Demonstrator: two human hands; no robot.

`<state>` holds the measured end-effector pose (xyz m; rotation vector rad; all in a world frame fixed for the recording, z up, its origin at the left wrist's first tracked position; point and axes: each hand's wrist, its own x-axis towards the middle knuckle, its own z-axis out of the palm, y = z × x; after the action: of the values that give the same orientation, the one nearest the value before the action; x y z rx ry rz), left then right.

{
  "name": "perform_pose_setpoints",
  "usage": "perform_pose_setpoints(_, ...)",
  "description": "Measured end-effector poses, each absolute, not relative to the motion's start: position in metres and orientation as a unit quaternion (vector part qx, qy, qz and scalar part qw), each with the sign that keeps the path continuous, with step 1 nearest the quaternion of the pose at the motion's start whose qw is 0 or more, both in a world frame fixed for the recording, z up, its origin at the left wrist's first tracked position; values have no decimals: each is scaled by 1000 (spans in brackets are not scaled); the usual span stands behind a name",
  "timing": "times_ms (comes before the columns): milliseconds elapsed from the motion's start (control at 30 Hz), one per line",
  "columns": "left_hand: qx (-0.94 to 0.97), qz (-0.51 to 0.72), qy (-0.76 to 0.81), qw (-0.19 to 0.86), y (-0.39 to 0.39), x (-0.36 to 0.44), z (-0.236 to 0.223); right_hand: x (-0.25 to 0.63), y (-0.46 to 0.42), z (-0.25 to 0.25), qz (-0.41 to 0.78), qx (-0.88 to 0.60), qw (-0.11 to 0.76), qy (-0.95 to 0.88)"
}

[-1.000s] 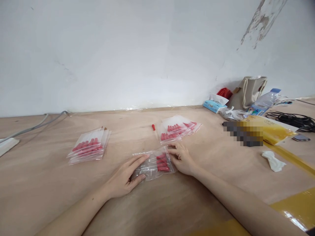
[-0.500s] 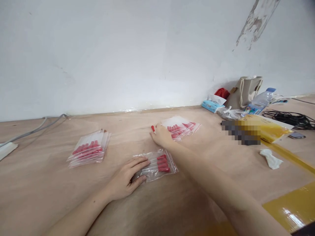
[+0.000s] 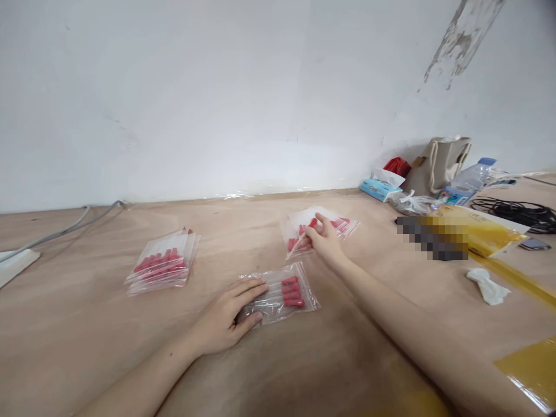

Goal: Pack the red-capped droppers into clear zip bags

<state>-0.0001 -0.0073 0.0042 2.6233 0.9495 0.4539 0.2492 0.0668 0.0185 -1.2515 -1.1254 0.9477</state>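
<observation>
The pale wall [image 3: 195, 104] fills everything towards twelve o'clock, and below it spreads my brown-covered table [image 3: 87, 336]. Taking the clear zip bag [image 3: 269, 315] in front of me as the middle of the dial, the canvas tote [image 3: 438, 165] stands between one and two o'clock and a yellow packet [image 3: 486, 231] lies between two and three. The left pile of filled bags [image 3: 163, 265] sits at about ten; the right pile [image 3: 299, 218] is at one. My left hand [image 3: 230, 313] lies loosely spread over the bag's nine o'clock end, pressing it down without clenching. My right hand [image 3: 328, 240] has swung from the left edge of the right pile to just over it, and the loose red-tipped piece [image 3: 313, 222] no longer lies beside that pile: it seems pinched between thumb and fingers. So it is off the table and, I judge, under my control, though not in the bag, where four red bulbs [image 3: 293, 293] lie side by side towards three o'clock.
</observation>
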Motion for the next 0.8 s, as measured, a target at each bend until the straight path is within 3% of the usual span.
perform_pose_setpoints(167,913,165,337,160,-7,-1,4,284,22,0,398,-499,658,-400)
perform_pose_setpoints(333,913,165,339,156,-8,0,4,274,11,-8,443,-463,661,-389)
perform_pose_setpoints(500,910,159,346,161,-10,1,7,268,5,-12,513,-440,581,-454)
perform_pose_setpoints(700,908,161,353,160,-11,1,9,271,4,-10,404,-468,430,-657)
perform_pose_setpoints(800,907,160,352,164,-10,2,8,270,9,-8,420,-447,381,-692)
